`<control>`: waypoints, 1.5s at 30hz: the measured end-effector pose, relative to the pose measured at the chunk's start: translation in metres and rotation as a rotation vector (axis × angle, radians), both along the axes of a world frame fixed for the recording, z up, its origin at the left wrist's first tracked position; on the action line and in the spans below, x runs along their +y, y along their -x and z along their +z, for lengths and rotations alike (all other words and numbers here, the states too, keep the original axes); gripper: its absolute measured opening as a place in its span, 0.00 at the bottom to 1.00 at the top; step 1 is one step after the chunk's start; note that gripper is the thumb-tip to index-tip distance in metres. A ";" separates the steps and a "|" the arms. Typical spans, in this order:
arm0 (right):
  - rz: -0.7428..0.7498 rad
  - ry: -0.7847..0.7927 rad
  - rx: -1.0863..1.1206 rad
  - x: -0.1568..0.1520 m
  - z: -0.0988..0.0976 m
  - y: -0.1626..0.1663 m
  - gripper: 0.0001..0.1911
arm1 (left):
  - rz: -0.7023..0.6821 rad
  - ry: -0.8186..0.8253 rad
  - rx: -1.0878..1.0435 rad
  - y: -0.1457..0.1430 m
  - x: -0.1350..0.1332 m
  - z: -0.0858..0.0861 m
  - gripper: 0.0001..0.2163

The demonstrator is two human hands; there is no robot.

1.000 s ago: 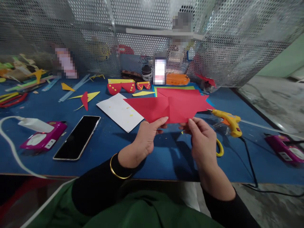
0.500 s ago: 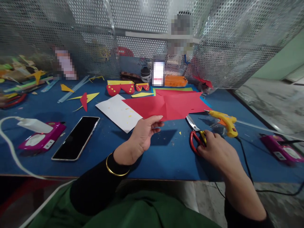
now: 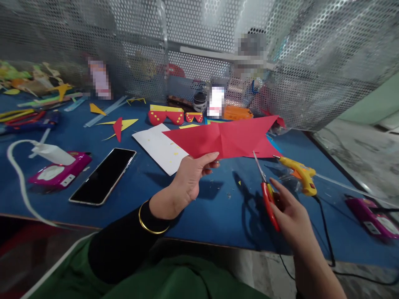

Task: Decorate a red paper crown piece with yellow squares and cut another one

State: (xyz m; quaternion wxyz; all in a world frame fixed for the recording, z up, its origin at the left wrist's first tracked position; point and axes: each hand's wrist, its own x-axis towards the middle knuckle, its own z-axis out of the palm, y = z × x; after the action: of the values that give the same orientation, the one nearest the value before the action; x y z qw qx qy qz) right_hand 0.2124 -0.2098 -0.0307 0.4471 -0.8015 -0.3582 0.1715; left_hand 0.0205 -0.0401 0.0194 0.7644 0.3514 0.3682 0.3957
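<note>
My left hand (image 3: 195, 176) pinches the lower edge of a creased sheet of red paper (image 3: 237, 137), holding it above the table. In my right hand (image 3: 288, 211) is a pair of scissors (image 3: 267, 199) with red and yellow handles, raised off the table with its tip near the lower right edge of the red paper. I cannot tell whether the tip touches it. Under the paper's left part lies a white sheet (image 3: 158, 145) with small yellow scraps. A yellow glue gun (image 3: 299, 172) rests to the right of the scissors.
A smartphone (image 3: 104, 176) and a purple power socket (image 3: 59, 168) lie on the left. Another purple socket (image 3: 372, 216) sits at the right. Red and yellow paper glasses (image 3: 166, 115) stand at the back, before a perforated metal screen (image 3: 199, 25). Cut paper pieces (image 3: 118, 128) lie left of the white sheet.
My right hand has lifted the scissors off the table and tilted them up toward the red paper. My left hand keeps its hold. The view has shifted slightly.
</note>
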 end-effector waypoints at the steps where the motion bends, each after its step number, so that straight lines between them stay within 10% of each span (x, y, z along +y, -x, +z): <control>1: 0.038 -0.066 0.145 -0.004 0.002 0.007 0.39 | 0.014 -0.001 0.003 0.000 0.000 0.001 0.09; 7: 0.157 -0.167 0.664 -0.030 0.011 0.052 0.40 | 0.077 0.018 -0.005 0.001 -0.001 0.007 0.07; 13: 0.431 -0.174 0.479 -0.038 0.010 0.056 0.50 | 0.093 0.026 -0.037 0.001 -0.002 0.010 0.06; 45: 0.465 -0.161 0.256 0.010 0.019 0.089 0.32 | 0.178 0.012 -0.025 -0.008 -0.020 0.004 0.05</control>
State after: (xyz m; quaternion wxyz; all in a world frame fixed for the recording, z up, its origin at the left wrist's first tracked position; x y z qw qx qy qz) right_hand 0.1231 -0.1995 -0.0121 0.4997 -0.6312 -0.4858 0.3403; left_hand 0.0282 -0.0599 0.0237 0.7330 0.3076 0.3907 0.4641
